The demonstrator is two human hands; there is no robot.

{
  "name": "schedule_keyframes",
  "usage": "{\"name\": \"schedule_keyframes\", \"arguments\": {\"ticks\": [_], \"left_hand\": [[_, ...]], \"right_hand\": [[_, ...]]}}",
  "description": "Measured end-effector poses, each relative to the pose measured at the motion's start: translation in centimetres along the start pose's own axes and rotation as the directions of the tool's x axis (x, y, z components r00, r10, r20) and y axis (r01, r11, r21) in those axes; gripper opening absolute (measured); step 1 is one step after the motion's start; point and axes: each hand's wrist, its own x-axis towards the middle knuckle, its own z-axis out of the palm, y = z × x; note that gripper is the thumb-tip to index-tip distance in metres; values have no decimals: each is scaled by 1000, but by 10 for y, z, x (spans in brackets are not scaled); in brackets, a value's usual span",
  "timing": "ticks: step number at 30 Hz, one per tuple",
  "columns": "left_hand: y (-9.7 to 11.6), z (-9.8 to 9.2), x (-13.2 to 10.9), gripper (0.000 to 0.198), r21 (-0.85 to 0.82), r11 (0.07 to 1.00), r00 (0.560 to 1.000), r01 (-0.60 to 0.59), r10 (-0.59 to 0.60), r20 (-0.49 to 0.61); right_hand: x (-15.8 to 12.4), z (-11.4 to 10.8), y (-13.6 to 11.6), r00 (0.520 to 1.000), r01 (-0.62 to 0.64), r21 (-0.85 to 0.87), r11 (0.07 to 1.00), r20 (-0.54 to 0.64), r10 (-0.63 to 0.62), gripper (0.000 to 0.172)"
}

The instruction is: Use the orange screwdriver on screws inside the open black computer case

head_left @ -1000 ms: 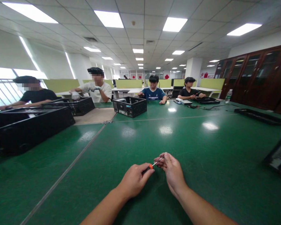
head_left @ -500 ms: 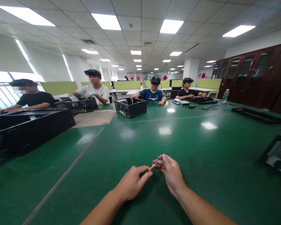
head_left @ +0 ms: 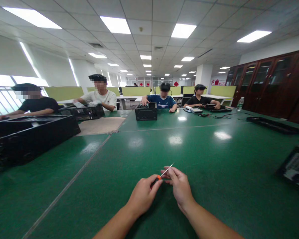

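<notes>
A small screwdriver [head_left: 164, 173] with a dark handle, an orange collar and a thin metal shaft is held just above the green table [head_left: 214, 159]. My left hand [head_left: 142, 195] is closed round its handle. My right hand [head_left: 179, 186] pinches the shaft near the orange collar with thumb and fingertips. The bare tip sticks out up and to the right, past my right fingers.
A long black computer case [head_left: 32, 136] lies at the left. More open cases [head_left: 146, 112] stand at the far side, where several people sit working. A black vented unit [head_left: 295, 164] sits at the right edge, and a flat black panel [head_left: 274, 123] lies behind it.
My right fingers have slid down the shaft toward the orange collar, baring the tip. A person at the far side has turned the black case to face end-on.
</notes>
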Motion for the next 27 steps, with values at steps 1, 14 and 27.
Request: {"name": "schedule_keyframes", "arguments": {"ticks": [1, 14, 27], "left_hand": [[0, 0, 0, 39, -2, 1000, 1000, -3, 3, 2], [3, 0, 1, 37, -9, 1000, 1000, -16, 16, 20], [5, -9, -3, 35, 12, 998, 994, -56, 55, 90]], "right_hand": [[0, 0, 1, 1000, 1, -5, 1000, 2, -1, 69], [-1, 0, 1, 1000, 19, -64, 998, 12, -18, 66], [-3, -5, 5, 995, 94, -180, 979, 32, -90, 61]]}}
